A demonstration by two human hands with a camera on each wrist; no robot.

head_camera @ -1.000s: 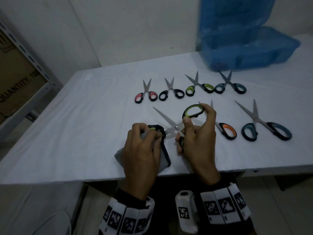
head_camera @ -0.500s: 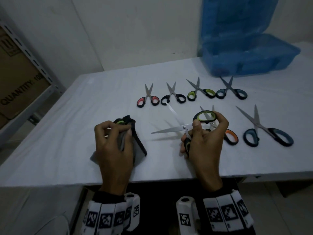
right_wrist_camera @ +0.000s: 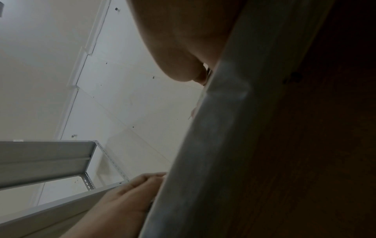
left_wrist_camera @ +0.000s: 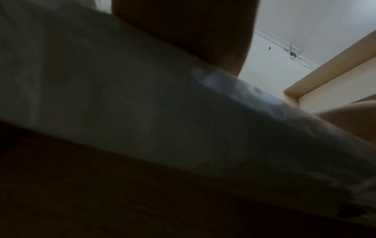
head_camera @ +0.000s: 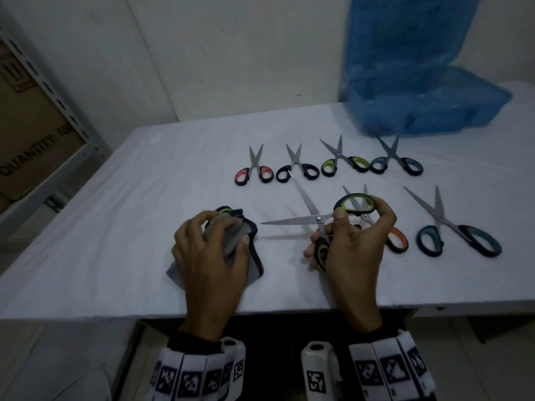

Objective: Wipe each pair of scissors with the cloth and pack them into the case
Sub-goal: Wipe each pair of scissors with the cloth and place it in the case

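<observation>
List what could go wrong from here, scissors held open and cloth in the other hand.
1. The right hand holds the green scissors with blades spread wide, one tip aimed at the left hand. Bringing the cloth back could nick its fingers.
2. The orange scissors lie right under the right hand; lowering it may knock them.
3. The case sits far back, so the reach crosses the rear row of scissors.

Shiny metal blades [head_camera: 292, 220] with matt plastic handles [head_camera: 355, 203] showing beside soft grey cloth [head_camera: 231, 237], near translucent blue plastic case [head_camera: 428, 111].
</observation>
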